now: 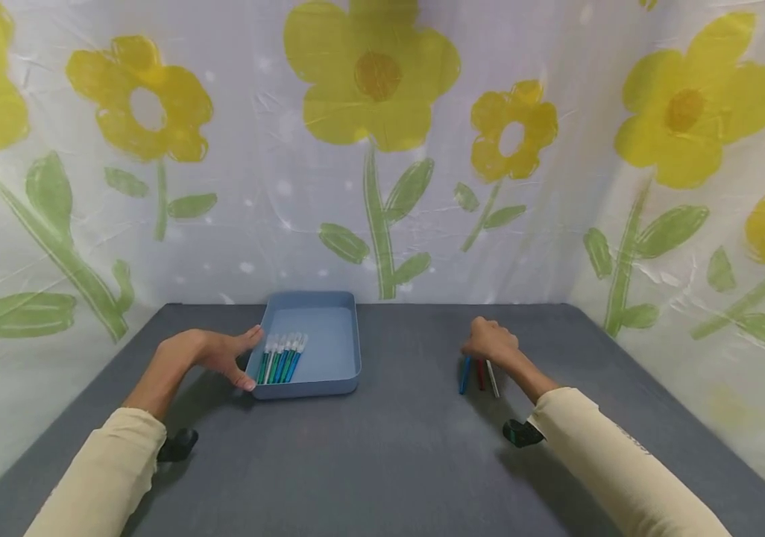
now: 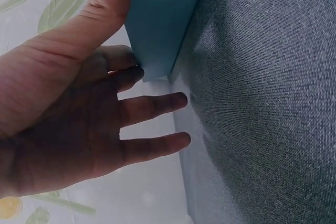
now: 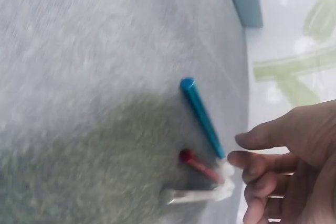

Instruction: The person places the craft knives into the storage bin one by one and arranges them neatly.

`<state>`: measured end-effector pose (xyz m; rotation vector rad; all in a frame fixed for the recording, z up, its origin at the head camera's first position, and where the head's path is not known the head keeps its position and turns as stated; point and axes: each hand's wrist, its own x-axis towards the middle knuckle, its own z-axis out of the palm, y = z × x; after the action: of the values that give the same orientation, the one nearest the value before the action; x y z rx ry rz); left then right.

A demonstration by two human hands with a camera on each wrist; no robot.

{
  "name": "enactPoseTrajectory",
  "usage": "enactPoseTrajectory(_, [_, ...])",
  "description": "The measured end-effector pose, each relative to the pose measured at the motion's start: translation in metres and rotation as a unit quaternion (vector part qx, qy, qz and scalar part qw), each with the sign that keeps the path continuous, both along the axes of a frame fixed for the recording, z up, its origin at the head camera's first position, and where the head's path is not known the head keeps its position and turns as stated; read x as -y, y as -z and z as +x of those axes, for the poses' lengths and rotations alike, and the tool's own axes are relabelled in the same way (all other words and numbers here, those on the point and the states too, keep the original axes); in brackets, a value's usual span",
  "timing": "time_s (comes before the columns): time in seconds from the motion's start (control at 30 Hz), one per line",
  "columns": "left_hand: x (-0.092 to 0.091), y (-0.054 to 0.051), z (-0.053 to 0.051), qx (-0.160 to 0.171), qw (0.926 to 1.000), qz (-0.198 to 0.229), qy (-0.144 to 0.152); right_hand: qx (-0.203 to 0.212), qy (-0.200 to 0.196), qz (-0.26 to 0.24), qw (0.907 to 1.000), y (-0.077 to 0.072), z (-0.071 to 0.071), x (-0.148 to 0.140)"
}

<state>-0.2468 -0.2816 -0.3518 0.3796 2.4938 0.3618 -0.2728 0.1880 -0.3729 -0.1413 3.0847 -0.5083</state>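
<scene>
At the left side of the scene, a person's left arm comes from the near edge in a cream left sleeve (image 1: pixel 97 477), with a black wrist device (image 1: pixel 177 445) below the wrist. The left hand (image 1: pixel 221 356) has its fingers spread and mostly straight, and it touches the left wall of a blue rectangular tray (image 1: pixel 329 343); the thumb is at the near left corner. The tray lies at the far part of the grey table (image 1: pixel 382 470), left of the middle. Inside it, along the left side, there is a row of pens (image 1: pixel 280 364) in green, white and blue, with their clear caps toward the far side.

Well apart to the right, three more pens lie on the table: a blue pen (image 3: pixel 203 119), a red pen (image 3: pixel 201 167) and a white pen (image 3: pixel 194 196). The right hand (image 1: pixel 491 341) is above their far, capped ends. Its fingers are loosely bent, with the thumb apart from the forefinger; I cannot tell whether a fingertip touches the caps. The cream right sleeve (image 1: pixel 624 462) reaches to the near right.
</scene>
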Motion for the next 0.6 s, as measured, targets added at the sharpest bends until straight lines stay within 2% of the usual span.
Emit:
enactPoseTrajectory(0.2, [-0.001,0.000,0.000,0.002,1.0000,0.003,-0.002,0.026,0.007,0.025,0.9993,0.009,-0.003,-0.003])
enactPoseTrajectory(0.6, [-0.001,0.002,0.002,-0.002,1.0000,-0.004,-0.002,0.037,0.006,0.004,0.9993,0.011,-0.007,0.003])
